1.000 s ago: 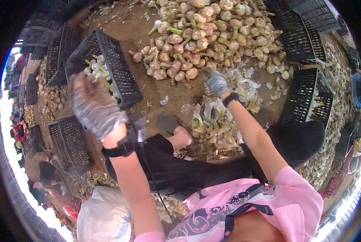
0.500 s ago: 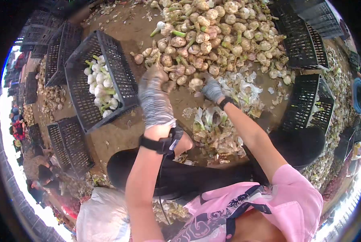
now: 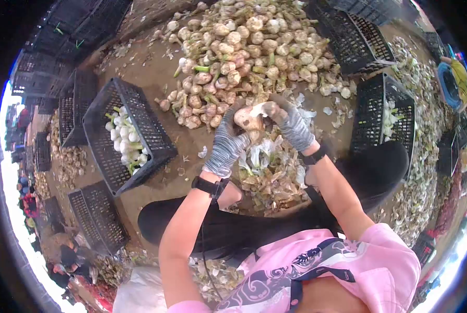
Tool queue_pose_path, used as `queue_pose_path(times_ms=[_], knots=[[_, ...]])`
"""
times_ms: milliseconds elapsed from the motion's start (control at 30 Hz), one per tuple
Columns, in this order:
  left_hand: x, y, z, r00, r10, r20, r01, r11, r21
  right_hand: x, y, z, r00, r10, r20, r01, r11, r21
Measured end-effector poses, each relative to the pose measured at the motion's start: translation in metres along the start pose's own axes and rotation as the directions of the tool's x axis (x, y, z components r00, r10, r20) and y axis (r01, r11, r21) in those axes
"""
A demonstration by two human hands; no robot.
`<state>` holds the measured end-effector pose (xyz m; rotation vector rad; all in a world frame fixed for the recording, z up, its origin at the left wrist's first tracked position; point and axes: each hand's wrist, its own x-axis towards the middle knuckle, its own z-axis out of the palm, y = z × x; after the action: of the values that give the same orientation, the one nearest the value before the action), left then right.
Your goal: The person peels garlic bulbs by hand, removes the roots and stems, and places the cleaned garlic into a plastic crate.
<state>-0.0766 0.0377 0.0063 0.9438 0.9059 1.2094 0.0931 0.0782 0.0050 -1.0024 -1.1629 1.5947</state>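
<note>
In front of me, my left hand (image 3: 227,143), in a grey striped glove, is closed around a garlic bulb (image 3: 248,121) with brownish skin and its roots downward. My right hand (image 3: 295,128), gloved alike, pinches the bulb's upper right side, where a pale flap of skin shows; its fingertips partly cover that spot. Just beyond both hands spreads a heap of unpeeled garlic (image 3: 233,68), with some green stems. Below them lies a pile of loose garlic skins (image 3: 272,177) between my legs.
A black crate (image 3: 152,143) on the left holds clean white garlic bulbs (image 3: 126,136). To the right stands another black crate (image 3: 366,122) with some white garlic. More crates (image 3: 97,219) surround me, and a white sack (image 3: 142,289) sits at lower left. Other people are at far left.
Both hands have drawn back from the heap's edge and come together on one garlic bulb. The left hand moved right and down; the view has shifted slightly.
</note>
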Motion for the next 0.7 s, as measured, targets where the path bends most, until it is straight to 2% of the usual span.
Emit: queue_pose_path(times_ms=[33,67,100,167,200,300,367,433,500,533,567,600,633,667,700], knots=[[-0.002,-0.001,0.004,0.998,0.042,0.036,-0.042,0.999,0.011,-0.002,-0.012,0.004,0.998,0.055,0.004,-0.054,0.992,-0.114],[-0.004,-0.003,0.002,0.999,0.007,0.032,-0.010,0.997,0.077,-0.004,-0.018,0.006,0.994,0.112,0.004,-0.108,0.968,-0.225],[-0.004,-0.003,0.003,0.999,0.006,0.038,-0.009,0.997,0.079,-0.003,-0.014,0.002,0.994,0.109,0.000,-0.107,0.969,-0.222],[-0.005,0.000,0.005,0.999,0.040,0.034,-0.047,0.967,0.250,0.004,0.005,-0.009,0.995,-0.065,0.080,0.085,0.957,-0.278],[-0.005,0.004,0.007,0.999,0.042,0.033,-0.049,0.967,0.250,0.001,0.007,-0.008,0.999,-0.032,0.011,0.033,0.987,-0.155],[-0.006,0.006,0.010,0.995,0.045,0.094,-0.061,0.983,0.176,-0.002,0.003,-0.013,0.999,0.007,0.045,0.003,0.974,-0.228],[-0.006,-0.009,0.002,0.998,-0.005,0.065,0.012,0.995,-0.099,-0.004,-0.006,-0.013,0.997,0.052,0.051,-0.040,0.977,-0.211],[-0.008,0.005,0.007,0.998,-0.013,0.062,0.019,0.995,-0.103,-0.004,-0.006,-0.016,0.993,0.096,0.065,-0.081,0.978,-0.193],[-0.008,0.016,0.011,0.998,-0.022,0.056,0.027,0.994,-0.106,-0.004,-0.003,-0.020,0.986,0.021,0.165,0.033,0.947,-0.320],[-0.007,0.019,0.013,0.997,-0.062,0.035,0.070,0.944,-0.323,-0.006,-0.002,-0.014,0.996,0.053,0.073,-0.043,0.992,-0.121],[-0.006,0.023,0.015,0.994,-0.104,0.023,0.101,0.846,-0.524,-0.008,-0.004,-0.012,0.996,0.054,0.076,-0.045,0.991,-0.123],[-0.006,0.030,0.019,0.976,-0.208,-0.058,0.159,0.873,-0.461,-0.010,-0.008,-0.009,0.995,0.051,0.085,-0.031,0.974,-0.227],[-0.006,0.026,0.015,0.976,-0.208,-0.064,0.156,0.872,-0.464,-0.014,-0.012,-0.006,0.994,0.049,0.095,-0.015,0.945,-0.327],[-0.005,0.020,0.009,0.950,-0.296,-0.103,0.222,0.866,-0.449,-0.019,-0.017,-0.002,0.997,-0.028,0.078,0.060,0.891,-0.451],[-0.002,0.021,0.006,0.913,-0.382,-0.142,0.289,0.852,-0.436,-0.021,-0.020,0.002,0.996,-0.025,0.082,0.060,0.891,-0.449]])
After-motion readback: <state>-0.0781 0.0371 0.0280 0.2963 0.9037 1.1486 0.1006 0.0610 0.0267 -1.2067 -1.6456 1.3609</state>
